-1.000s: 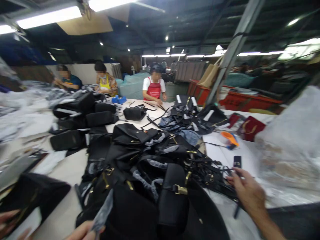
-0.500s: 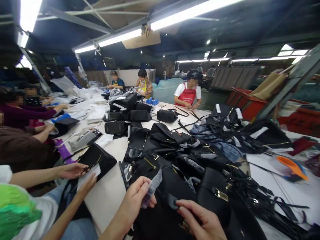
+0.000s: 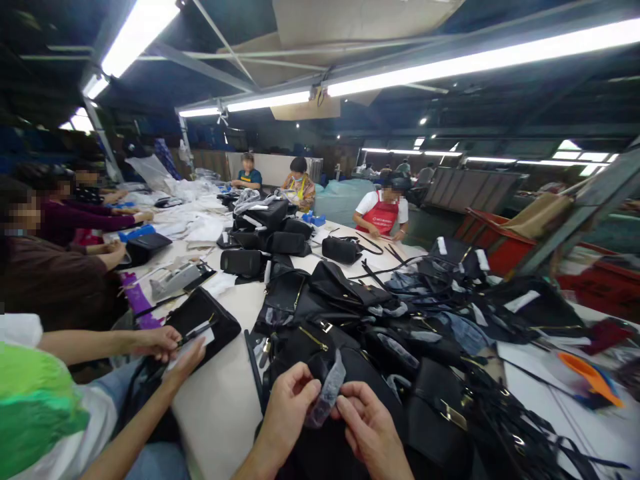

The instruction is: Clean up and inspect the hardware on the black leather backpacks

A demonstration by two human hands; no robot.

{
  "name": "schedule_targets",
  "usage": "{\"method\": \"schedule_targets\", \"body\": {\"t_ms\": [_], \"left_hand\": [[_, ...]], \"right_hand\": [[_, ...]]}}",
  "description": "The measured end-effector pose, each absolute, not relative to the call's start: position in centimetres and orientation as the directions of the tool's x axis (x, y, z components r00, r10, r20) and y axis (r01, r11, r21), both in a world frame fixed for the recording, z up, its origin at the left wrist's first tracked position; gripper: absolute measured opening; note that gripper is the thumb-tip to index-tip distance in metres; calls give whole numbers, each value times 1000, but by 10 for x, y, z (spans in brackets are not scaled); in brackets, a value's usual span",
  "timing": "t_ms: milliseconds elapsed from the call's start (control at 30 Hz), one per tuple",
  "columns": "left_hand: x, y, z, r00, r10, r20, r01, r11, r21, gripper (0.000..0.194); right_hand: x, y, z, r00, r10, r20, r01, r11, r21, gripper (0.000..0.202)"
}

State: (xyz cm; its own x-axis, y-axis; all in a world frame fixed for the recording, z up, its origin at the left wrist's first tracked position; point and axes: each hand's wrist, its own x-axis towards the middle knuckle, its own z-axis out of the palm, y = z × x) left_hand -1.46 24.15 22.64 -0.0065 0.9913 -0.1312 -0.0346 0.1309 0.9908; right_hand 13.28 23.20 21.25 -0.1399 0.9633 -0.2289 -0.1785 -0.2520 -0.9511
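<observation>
At the worktop's (image 3: 220, 387) near edge, the left hand (image 3: 287, 410) holds a plastic-wrapped strip (image 3: 331, 387) between thumb and fingers, raised above a black bag with a gold zip (image 3: 314, 339). The right hand (image 3: 370, 423) has thumb and fingertips drawn close together at the strip's right side; whether they grip it, I cannot tell. Right of that hand lies a flap bag (image 3: 433, 420) with a gold buckle (image 3: 454, 415), and nearer the right edge are tangled black straps (image 3: 520, 430). At the left edge, a co-worker in a green and white top (image 3: 40, 407) holds a white card (image 3: 197, 340) against another black bag (image 3: 223, 320). White sheets (image 3: 525, 363) and an orange ring (image 3: 590, 377) lie toward the right edge. Farther back, black pouches (image 3: 287, 244) are heaped left of the middle. At the far edge stands a person in a red apron (image 3: 381, 217), with red bins (image 3: 493, 247) beyond the worktop.
</observation>
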Motion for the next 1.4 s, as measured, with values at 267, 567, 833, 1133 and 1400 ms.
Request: {"method": "schedule_targets", "body": {"t_ms": [267, 567, 833, 1133, 1400], "left_hand": [[-4, 243, 252, -23, 937, 350, 322, -324, 890, 15], [28, 224, 229, 329, 584, 742, 674, -695, 249, 30], [20, 216, 214, 298, 743, 599, 549, -647, 530, 30], [32, 198, 218, 299, 914, -274, -438, 387, 811, 50], [20, 203, 218, 152, 914, -376, -451, 403, 796, 50]], "right_hand": [[182, 206, 218, -240, 911, -334, 11, -341, -940, 54], [184, 213, 232, -108, 949, -296, -96, -306, -947, 56], [181, 217, 236, -161, 937, -309, -81, -324, -942, 51], [165, 205, 231, -181, 955, -233, -55, -246, -968, 52], [171, 194, 235, -410, 849, -333, -143, -420, -896, 46]]}}
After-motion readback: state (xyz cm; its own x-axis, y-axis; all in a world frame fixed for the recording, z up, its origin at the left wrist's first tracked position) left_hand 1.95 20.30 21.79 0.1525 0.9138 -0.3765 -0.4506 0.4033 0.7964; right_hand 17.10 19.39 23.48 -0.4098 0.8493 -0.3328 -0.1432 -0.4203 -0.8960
